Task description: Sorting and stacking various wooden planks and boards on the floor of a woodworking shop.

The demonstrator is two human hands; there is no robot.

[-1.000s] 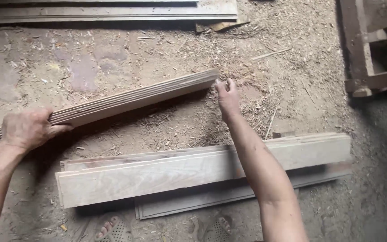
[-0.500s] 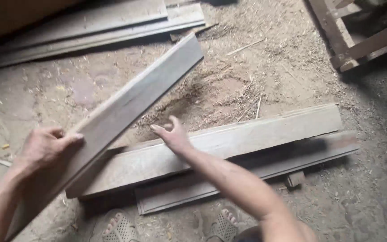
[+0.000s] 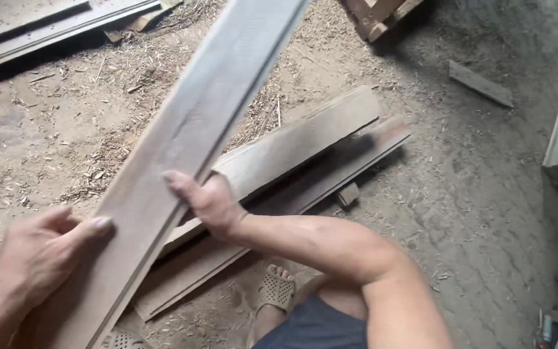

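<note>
Head view is looking down past your arms at a sawdust-covered dirt floor [image 3: 485, 194]. You've got a long grey weathered wooden plank [image 3: 188, 148] running diagonally from bottom left up off the top edge, lifted clear of the ground. Your left hand [image 3: 37, 265] is at the low end, thumb laid flat across the plank's face and the other fingers tucked under it. Your right hand [image 3: 205, 201] is wrapped around the plank's right edge further up, thumb on top, fingers curled underneath. Beneath the plank, two pale wooden boards [image 3: 305, 145] lie stacked on the floor, running the same diagonal. Your foot in a perforated tan rubber sandal [image 3: 274, 292] sits just beside their near end. More flat boards [image 3: 53, 29] lie top left, and a small loose offcut [image 3: 480, 83] top right.
</note>
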